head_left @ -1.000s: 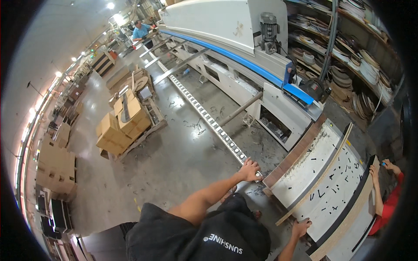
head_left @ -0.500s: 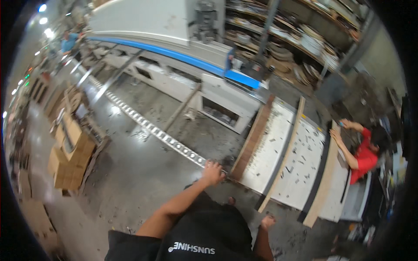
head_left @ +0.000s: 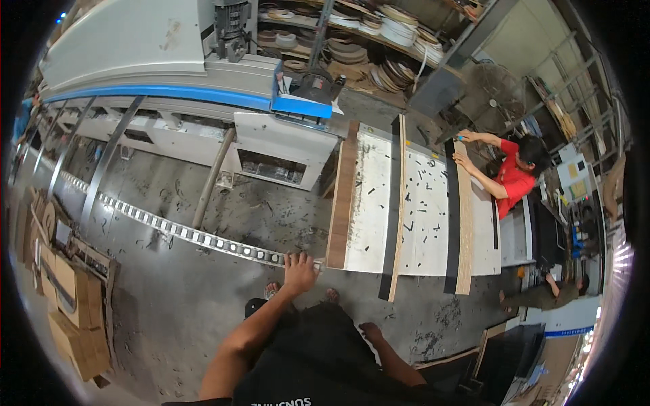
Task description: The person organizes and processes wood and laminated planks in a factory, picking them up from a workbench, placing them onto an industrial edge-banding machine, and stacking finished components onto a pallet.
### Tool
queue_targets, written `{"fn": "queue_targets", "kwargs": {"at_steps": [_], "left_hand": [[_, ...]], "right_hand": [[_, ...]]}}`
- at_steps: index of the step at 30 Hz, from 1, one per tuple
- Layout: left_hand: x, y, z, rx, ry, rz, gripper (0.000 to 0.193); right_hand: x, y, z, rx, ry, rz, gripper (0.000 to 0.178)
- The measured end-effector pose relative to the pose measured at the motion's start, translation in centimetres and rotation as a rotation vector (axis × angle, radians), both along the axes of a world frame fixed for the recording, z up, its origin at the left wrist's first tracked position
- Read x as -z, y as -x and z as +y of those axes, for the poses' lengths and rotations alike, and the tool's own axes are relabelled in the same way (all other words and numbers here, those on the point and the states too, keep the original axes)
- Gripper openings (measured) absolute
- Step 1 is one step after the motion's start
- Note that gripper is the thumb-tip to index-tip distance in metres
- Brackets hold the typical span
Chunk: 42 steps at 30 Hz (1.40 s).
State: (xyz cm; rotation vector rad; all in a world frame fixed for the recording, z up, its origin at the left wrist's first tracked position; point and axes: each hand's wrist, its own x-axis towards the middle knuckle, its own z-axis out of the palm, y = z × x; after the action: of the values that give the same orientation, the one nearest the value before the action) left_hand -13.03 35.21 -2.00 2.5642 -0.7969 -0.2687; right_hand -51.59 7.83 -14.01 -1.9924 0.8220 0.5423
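My left hand (head_left: 300, 272) lies over the near end of a long metal roller rail (head_left: 203, 235), its fingers curled onto the rail. My right hand (head_left: 371, 331) hangs low beside my body, apart from the worktable, its fingers loosely apart with nothing visible in them. Just right of the rail end stands a white worktable (head_left: 369, 233) strewn with dark scraps. Across it lie a brown wood-grain board (head_left: 344, 203) and two narrow boards with black edges, one nearer (head_left: 395, 210) and one farther right (head_left: 462, 230).
Opposite, a co-worker in a red shirt (head_left: 518, 177) has both hands at the far end of the right narrow board. A long white machine (head_left: 284, 139) with a blue strip runs along the left. Cardboard boxes (head_left: 78, 318) stand at lower left. Another person (head_left: 555, 298) is at far right.
My view has swung right, so the machine and rail sit farther left. My left hand stays at the rail end. My right hand remains low by my side.
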Motion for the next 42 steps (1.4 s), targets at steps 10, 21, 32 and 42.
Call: {"fn": "queue_targets", "kwargs": {"at_steps": [10,21,32,42], "left_hand": [[-0.8,-0.4,0.5,0.049,0.004,0.064,0.047],[-0.9,-0.8,2.0,0.09,0.219,0.059,0.056],[-2.5,-13.1,24.0,-0.43,0.283,-0.227,0.056],[-4.2,-22.4,48.4,-1.062,-0.058,-0.471,0.063]], "right_hand": [[-3.3,-5.5,6.9,0.531,-0.154,-0.156,0.029],[0.2,6.3,13.5,0.505,-0.152,0.072,0.029],[3.2,5.6,13.5,0.768,-0.196,-0.235,0.027],[1.5,-1.1,9.7,0.733,-0.074,-0.333,0.015]]}}
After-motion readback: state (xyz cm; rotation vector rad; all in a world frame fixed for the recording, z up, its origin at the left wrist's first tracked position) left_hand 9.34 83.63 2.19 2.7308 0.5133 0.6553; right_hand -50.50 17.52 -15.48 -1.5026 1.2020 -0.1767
